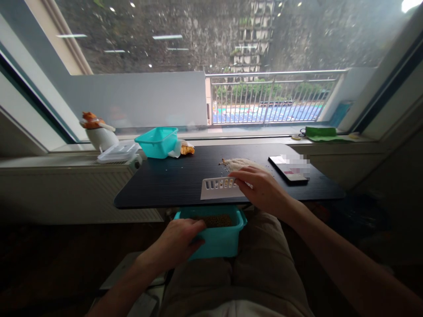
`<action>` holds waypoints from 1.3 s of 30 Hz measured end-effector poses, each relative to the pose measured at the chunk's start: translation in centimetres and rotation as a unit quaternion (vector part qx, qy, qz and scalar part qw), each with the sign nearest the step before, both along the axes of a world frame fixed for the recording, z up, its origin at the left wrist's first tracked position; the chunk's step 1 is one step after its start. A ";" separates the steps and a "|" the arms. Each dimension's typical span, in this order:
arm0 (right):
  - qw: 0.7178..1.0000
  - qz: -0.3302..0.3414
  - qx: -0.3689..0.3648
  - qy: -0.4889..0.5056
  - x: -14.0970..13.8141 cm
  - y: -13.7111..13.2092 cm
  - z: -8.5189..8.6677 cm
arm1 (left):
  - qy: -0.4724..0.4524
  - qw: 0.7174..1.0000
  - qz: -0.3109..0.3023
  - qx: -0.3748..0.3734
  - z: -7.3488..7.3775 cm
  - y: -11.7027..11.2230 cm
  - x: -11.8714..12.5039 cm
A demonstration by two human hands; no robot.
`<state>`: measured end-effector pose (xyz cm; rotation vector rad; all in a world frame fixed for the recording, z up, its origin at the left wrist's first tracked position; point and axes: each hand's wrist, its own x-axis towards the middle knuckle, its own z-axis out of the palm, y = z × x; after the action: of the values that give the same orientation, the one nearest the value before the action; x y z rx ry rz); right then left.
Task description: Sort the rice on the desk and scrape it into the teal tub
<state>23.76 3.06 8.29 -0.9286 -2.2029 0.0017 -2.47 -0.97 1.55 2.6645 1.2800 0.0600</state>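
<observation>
The counter [165, 185] has room at left. Below its near edge, the left hand [185, 237] pinches a blue tub [218, 242] on the lap [264, 242]. Near that edge, the right hand [261, 187] pinches a white card [214, 193], stretched left to right, holes along its far side. Grain [243, 164] lies behind it, a phone [287, 170] farther right.

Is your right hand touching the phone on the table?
Apart: the head view shows a strip of dark tabletop between the right hand and the phone.
</observation>
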 end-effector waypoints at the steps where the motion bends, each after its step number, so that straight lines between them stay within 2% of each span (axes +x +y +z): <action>1: 1.000 0.000 0.002 0.005 -0.1 0.2 -0.1 | 0.001 1.000 0.002 0.000 0.0 0.0 -0.1; 8: 0.999 -0.033 -0.003 -0.010 -1.0 1.9 -0.5 | -0.003 1.000 0.012 -0.002 0.4 0.2 -0.4; 11: 0.999 -0.031 -0.023 -0.017 -0.6 1.3 -0.5 | -0.007 1.000 0.013 -0.003 0.6 0.1 -0.4; 14: 0.999 -0.029 -0.045 -0.011 1.1 -0.1 0.1 | -0.010 1.000 0.006 -0.010 0.6 0.0 -0.1; 18: 0.991 -0.134 -0.011 0.021 4.5 -0.9 1.1 | -0.016 1.000 -0.013 -0.017 0.4 -0.1 1.2; 20: 0.980 -0.196 0.013 0.014 6.0 -0.6 1.5 | -0.020 0.999 -0.027 -0.019 0.3 -0.1 2.0; 22: 0.973 -0.228 0.019 0.001 7.1 0.0 1.5 | -0.024 0.999 -0.039 -0.019 0.4 0.0 2.8; 31: 0.973 -0.228 0.008 -0.028 7.5 1.1 -0.3 | -0.031 0.997 -0.060 -0.021 0.7 0.3 4.7; 39: 0.975 -0.218 0.007 -0.039 7.5 0.5 -0.1 | -0.037 0.997 -0.058 -0.024 0.8 0.3 4.7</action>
<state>31.22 3.51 8.19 -1.4062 -2.0206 -0.2615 2.24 -0.71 2.31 2.6633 1.0883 0.1088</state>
